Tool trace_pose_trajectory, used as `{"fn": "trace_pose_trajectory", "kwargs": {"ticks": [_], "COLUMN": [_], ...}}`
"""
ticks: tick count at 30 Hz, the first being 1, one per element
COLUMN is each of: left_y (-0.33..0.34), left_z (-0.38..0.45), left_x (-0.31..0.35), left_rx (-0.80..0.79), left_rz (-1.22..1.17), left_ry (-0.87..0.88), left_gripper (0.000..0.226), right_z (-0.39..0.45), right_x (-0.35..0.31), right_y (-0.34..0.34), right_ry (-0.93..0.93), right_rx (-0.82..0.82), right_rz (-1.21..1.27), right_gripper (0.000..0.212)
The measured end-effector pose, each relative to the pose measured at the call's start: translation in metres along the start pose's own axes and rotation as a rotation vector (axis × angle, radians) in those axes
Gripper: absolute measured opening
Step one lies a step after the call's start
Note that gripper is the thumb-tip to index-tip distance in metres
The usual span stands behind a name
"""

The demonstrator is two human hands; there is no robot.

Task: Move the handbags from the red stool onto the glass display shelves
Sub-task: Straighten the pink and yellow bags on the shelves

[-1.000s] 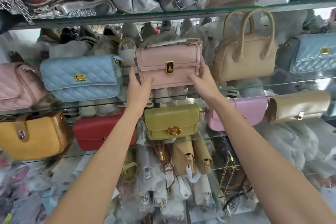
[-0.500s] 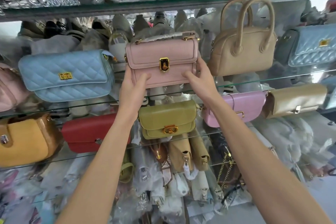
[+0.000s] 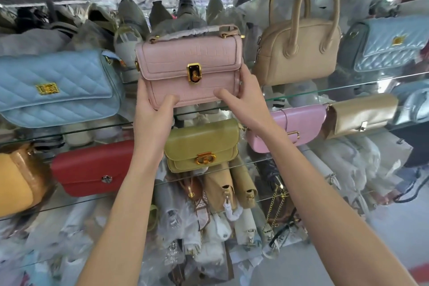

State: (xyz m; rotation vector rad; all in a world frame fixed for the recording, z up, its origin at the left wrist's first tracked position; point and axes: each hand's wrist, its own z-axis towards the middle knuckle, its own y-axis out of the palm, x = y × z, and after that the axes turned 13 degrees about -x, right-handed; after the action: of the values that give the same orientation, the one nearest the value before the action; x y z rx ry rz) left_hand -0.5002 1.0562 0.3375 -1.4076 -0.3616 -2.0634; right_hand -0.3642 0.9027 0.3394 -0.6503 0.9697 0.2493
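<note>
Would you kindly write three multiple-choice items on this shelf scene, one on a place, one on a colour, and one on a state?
1. Which bag stands directly right of the pale pink handbag?
A. beige two-handled bag
B. red bag
C. olive bag

2. What colour is the quilted bag on its left?
A. black
B. light blue
C. green

3. How is the pink handbag held?
A. by one hand
B. by no hand
C. by both hands

Answers: 1 A, the beige two-handled bag shares its shelf. 2 B, the quilted bag is light blue. 3 C, the left hand and right hand grip its lower corners.
</note>
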Motion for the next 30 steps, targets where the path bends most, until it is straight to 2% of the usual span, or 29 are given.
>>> {"fn": "trace_pose_trajectory", "kwargs": {"ticks": [3, 6, 8, 12, 20, 25, 30], "left_y": [0.010, 0.022, 0.031, 0.056, 0.125, 0.182, 0.236], "left_z": [0.000, -0.003, -0.006, -0.010, -0.016, -0.005, 0.012], "left_x": [-0.001, 0.007, 0.011, 0.010, 0.005, 0.009, 0.005], "left_rx": [0.167, 0.396, 0.436, 0.345, 0.145, 0.051, 0.024], "left_rz": [-0.055, -0.200, -0.261, -0.207, -0.125, -0.061, 0.003], "left_ry": [0.001, 0.076, 0.148, 0.225, 0.220, 0.232, 0.226], "left_gripper": [0.080, 0.072, 0.067, 0.062, 0.061, 0.061, 0.060], "right_z": [-0.003, -0.008, -0.013, -0.024, -0.030, -0.028, -0.017], "right_x": [0.003, 0.006, 0.013, 0.024, 0.050, 0.072, 0.099], "right_y": [-0.003, -0.006, -0.010, -0.021, -0.065, -0.116, -0.177], "right_ry": [-0.016, 0.002, -0.006, -0.037, -0.102, -0.108, -0.144], "right_rx": [0.008, 0.031, 0.063, 0.131, 0.267, 0.345, 0.380], "right_rz": [0.013, -0.003, -0.041, -0.051, -0.046, -0.012, -0.012], "right_gripper": [0.061, 0.079, 0.082, 0.076, 0.062, 0.059, 0.055]}}
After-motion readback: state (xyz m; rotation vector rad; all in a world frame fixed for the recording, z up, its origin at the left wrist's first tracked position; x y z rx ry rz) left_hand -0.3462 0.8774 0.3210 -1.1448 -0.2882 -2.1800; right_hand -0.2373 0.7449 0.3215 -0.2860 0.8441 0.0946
